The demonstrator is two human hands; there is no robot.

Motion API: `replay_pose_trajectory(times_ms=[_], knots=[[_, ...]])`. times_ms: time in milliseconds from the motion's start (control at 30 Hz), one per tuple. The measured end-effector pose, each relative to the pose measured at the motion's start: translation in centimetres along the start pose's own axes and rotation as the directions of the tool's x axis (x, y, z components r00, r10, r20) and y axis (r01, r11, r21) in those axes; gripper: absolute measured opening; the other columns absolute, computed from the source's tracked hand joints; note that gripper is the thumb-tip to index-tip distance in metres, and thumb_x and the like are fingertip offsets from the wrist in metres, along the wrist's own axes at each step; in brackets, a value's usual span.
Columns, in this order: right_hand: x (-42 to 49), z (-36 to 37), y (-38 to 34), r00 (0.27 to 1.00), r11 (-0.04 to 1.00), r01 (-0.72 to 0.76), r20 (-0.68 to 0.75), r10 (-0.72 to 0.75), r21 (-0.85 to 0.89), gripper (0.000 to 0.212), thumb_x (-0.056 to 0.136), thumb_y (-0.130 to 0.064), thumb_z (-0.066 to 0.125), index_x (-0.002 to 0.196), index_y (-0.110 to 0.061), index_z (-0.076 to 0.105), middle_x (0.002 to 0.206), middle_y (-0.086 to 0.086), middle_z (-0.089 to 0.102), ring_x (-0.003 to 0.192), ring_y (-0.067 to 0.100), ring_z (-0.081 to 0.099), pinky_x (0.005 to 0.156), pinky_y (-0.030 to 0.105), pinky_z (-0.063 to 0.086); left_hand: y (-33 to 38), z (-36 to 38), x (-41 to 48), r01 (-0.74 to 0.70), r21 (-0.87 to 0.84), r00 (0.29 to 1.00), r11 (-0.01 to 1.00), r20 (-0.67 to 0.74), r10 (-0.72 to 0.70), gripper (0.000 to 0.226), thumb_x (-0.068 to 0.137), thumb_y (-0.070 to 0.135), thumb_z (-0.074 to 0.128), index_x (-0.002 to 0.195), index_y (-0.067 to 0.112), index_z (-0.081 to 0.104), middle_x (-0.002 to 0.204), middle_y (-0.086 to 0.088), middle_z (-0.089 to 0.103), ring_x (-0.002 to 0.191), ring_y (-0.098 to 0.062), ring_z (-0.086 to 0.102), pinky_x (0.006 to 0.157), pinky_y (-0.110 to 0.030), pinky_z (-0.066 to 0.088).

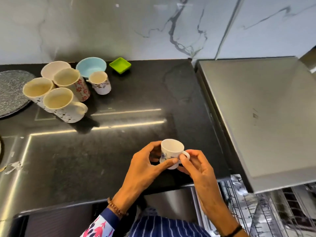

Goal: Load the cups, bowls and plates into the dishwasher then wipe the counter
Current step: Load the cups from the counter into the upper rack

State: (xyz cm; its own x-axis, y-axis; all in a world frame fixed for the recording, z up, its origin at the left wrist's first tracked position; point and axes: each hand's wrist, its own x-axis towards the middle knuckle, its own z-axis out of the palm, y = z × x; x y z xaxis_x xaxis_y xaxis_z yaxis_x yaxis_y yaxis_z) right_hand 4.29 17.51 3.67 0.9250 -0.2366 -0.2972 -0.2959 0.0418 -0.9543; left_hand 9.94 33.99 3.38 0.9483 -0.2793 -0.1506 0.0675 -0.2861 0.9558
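Note:
Both hands hold a small white cup with a blue flower just above the black counter near its front right corner. My left hand grips the cup's body with thumb and fingers. My right hand pinches the cup's handle. At the back left stand three tall mugs, a smaller patterned cup, a white bowl, a light blue bowl and a green square dish. A grey textured plate lies at the far left. The dishwasher rack shows at the lower right.
The steel dishwasher top rises right of the counter, over the rack. A marble wall backs the counter. Scraps of white paper lie on the counter's left side.

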Motion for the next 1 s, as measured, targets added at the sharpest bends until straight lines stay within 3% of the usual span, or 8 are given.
replay_pose_trajectory(times_ms=[133, 267, 433, 633, 767, 867, 933, 1000], knots=[[-3.0, -4.8, 1.1, 0.999, 0.995, -0.007, -0.047, 0.011, 0.095, 0.026, 0.094, -0.024, 0.061, 0.118, -0.015, 0.061, 0.11, -0.001, 0.074, 0.105, 0.019, 0.071, 0.088, 0.036, 0.059, 1.8, 4.9, -2.4, 0.005, -0.021, 0.999, 1.0, 0.036, -0.004, 0.05, 0.071, 0.038, 0.086, 0.116, 0.031, 0.065, 0.104, 0.016, 0.073, 0.096, -0.003, 0.069, 0.085, -0.028, 0.057], [-6.2, -10.6, 2.6, 0.999, 0.995, 0.01, -0.045, -0.006, 0.096, 0.028, 0.088, -0.031, 0.061, 0.116, -0.028, 0.061, 0.105, -0.014, 0.073, 0.102, 0.011, 0.071, 0.078, 0.026, 0.059, 3.2, 11.1, -5.4, 0.022, -0.025, 0.999, 0.999, 0.026, -0.021, 0.053, 0.068, 0.039, 0.087, 0.115, 0.029, 0.065, 0.1, 0.014, 0.073, 0.091, -0.005, 0.07, 0.082, -0.029, 0.059], [-10.5, -18.5, 5.1, 0.991, 0.965, -0.057, -0.104, 0.086, 0.256, 0.035, 0.085, -0.031, 0.064, 0.119, -0.024, 0.065, 0.111, 0.001, 0.074, 0.105, 0.023, 0.071, 0.085, 0.044, 0.06, 3.7, 20.1, -9.9, 0.113, -0.105, 0.99, 0.988, 0.095, -0.103, 0.054, 0.067, 0.035, 0.088, 0.115, 0.026, 0.065, 0.099, 0.007, 0.074, 0.091, -0.011, 0.071, 0.085, -0.033, 0.059], [-14.5, -25.7, 8.9, 0.979, 0.898, -0.13, -0.092, 0.185, 0.42, 0.033, 0.089, -0.022, 0.061, 0.121, -0.022, 0.066, 0.114, 0.003, 0.074, 0.105, 0.022, 0.071, 0.085, 0.035, 0.06, 1.8, 29.2, -14.2, 0.237, -0.145, 0.954, 0.961, 0.224, -0.202, 0.056, 0.073, 0.033, 0.084, 0.124, 0.023, 0.062, 0.103, 0.005, 0.075, 0.094, -0.011, 0.072, 0.088, -0.036, 0.058], [-15.1, -29.0, 12.5, 0.968, 0.901, -0.174, -0.1, 0.231, 0.399, 0.03, 0.091, -0.018, 0.061, 0.12, -0.02, 0.065, 0.112, 0.005, 0.074, 0.102, 0.022, 0.072, 0.076, 0.03, 0.058, -0.2, 33.0, -14.5, 0.259, -0.023, 0.915, 0.966, 0.325, -0.238, 0.058, 0.075, 0.049, 0.078, 0.126, 0.029, 0.06, 0.105, 0.012, 0.073, 0.097, -0.002, 0.069, 0.092, -0.032, 0.056], [-14.6, -31.2, 15.7, 0.95, 0.892, -0.235, -0.105, 0.296, 0.387, 0.029, 0.094, -0.015, 0.062, 0.123, -0.015, 0.063, 0.114, 0.008, 0.073, 0.103, 0.023, 0.071, 0.08, 0.032, 0.058, -2.4, 35.3, -13.8, 0.219, 0.128, 0.869, 0.967, 0.426, -0.253, 0.047, 0.081, 0.045, 0.074, 0.124, 0.037, 0.057, 0.11, 0.019, 0.069, 0.105, 0.008, 0.062, 0.097, -0.027, 0.051], [-13.9, -32.6, 18.1, 0.931, 0.899, -0.278, -0.136, 0.339, 0.337, 0.031, 0.092, -0.018, 0.066, 0.122, -0.012, 0.063, 0.114, 0.011, 0.073, 0.102, 0.023, 0.072, 0.077, 0.031, 0.059, -4.1, 36.5, -13.3, 0.128, 0.27, 0.845, 0.954, 0.475, -0.248, 0.049, 0.086, 0.043, 0.069, 0.131, 0.036, 0.051, 0.126, 0.019, 0.061, 0.118, 0.005, 0.053, 0.105, -0.028, 0.045], [-12.6, -34.1, 20.6, 0.908, 0.914, -0.321, -0.191, 0.372, 0.25, 0.034, 0.087, -0.027, 0.073, 0.117, -0.014, 0.064, 0.112, 0.01, 0.074, 0.1, 0.022, 0.072, 0.081, 0.037, 0.06, -6.0, 37.5, -12.5, -0.062, 0.482, 0.819, 0.874, 0.525, -0.231, 0.058, 0.092, 0.044, 0.061, 0.144, 0.031, 0.039, 0.145, 0.011, 0.047, 0.132, -0.005, 0.043, 0.111, -0.029, 0.035]])
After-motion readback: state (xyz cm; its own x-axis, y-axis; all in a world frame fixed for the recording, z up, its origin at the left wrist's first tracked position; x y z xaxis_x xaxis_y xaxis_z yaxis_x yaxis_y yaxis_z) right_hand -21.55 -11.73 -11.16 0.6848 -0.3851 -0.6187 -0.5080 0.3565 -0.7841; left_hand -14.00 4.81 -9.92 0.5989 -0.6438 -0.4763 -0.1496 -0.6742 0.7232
